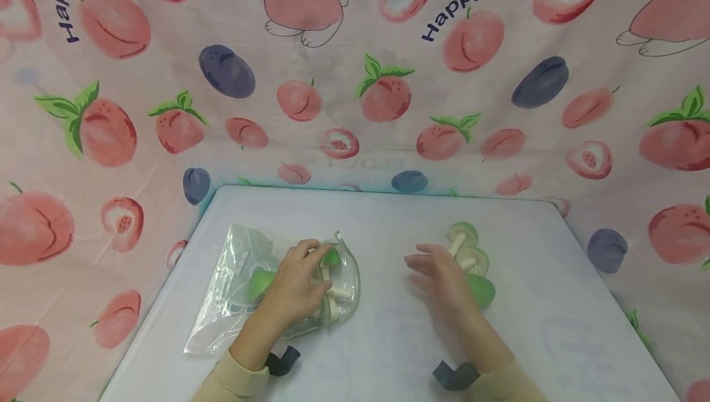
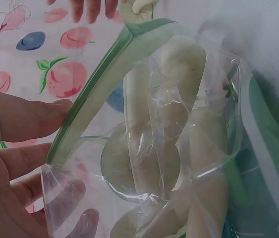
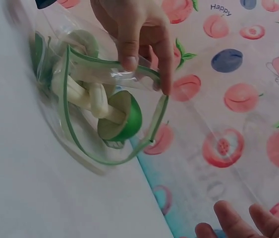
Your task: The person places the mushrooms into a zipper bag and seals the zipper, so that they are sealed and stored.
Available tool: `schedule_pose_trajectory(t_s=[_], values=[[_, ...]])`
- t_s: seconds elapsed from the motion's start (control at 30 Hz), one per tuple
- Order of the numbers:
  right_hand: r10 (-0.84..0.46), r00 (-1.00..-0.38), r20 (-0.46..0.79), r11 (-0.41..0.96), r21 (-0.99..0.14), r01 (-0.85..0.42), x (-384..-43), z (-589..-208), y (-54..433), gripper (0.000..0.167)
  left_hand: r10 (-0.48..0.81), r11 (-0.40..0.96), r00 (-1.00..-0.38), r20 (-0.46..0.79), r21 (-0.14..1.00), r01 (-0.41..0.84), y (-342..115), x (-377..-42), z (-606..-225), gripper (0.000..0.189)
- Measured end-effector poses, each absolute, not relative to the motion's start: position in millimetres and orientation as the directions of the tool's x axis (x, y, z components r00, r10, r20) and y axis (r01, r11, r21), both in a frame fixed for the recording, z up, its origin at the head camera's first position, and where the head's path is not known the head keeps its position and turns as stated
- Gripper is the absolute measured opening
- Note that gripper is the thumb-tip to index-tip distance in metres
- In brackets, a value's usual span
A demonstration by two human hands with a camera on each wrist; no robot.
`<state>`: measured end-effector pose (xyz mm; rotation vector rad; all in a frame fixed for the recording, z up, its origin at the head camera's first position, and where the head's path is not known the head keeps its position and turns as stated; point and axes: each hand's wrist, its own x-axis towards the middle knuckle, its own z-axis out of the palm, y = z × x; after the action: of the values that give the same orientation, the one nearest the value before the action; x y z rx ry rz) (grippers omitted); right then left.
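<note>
My left hand (image 1: pixel 296 282) holds a clear plastic zip bag (image 1: pixel 213 322) by its mouth, the thumb and forefinger at the green zip rim (image 3: pixel 146 72). The mouth gapes in the right wrist view. Several toy mushrooms with pale stems and green caps lie inside, one green cap (image 3: pixel 135 116) close to the opening. My right hand (image 1: pixel 448 278) hovers to the right of the bag with its fingers extended and nothing in them. Beside it, three more mushrooms lie in a row: a far one (image 1: pixel 463 230), a middle one (image 1: pixel 478 260) and a near one (image 1: pixel 481 291).
The bag lies on the left part of a white table (image 1: pixel 383 352). Behind and around the table hangs a pink cloth (image 1: pixel 333 69) printed with peaches, plums and the word Happy. Dark straps (image 1: pixel 284 360) show at both wrists, next to beige sleeves (image 1: pixel 235 377).
</note>
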<state>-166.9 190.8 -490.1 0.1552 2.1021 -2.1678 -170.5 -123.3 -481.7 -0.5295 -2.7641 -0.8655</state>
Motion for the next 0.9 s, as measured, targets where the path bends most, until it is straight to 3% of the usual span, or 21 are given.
schedule_pose_trajectory(t_s=[0.23, 0.6, 0.9], values=[[0.028, -0.989, -0.146, 0.062, -0.987, 0.148, -163.4, -480.5, 207.7, 0.051, 0.275, 0.763, -0.921, 0.275, 0.520, 0.383, -124.0, -170.4, -482.2, 0.070], [0.090, -0.987, -0.132, 0.078, -0.987, 0.139, -146.5, -470.0, 236.0, 0.046, 0.277, 0.766, -0.930, 0.241, 0.530, 0.365, -124.2, -170.2, -481.6, 0.071], [0.169, -0.973, -0.159, 0.200, -0.961, 0.192, -141.6, -466.2, 257.3, 0.063, 0.279, 0.766, -0.930, 0.241, 0.528, 0.367, -124.3, -170.2, -483.1, 0.071]])
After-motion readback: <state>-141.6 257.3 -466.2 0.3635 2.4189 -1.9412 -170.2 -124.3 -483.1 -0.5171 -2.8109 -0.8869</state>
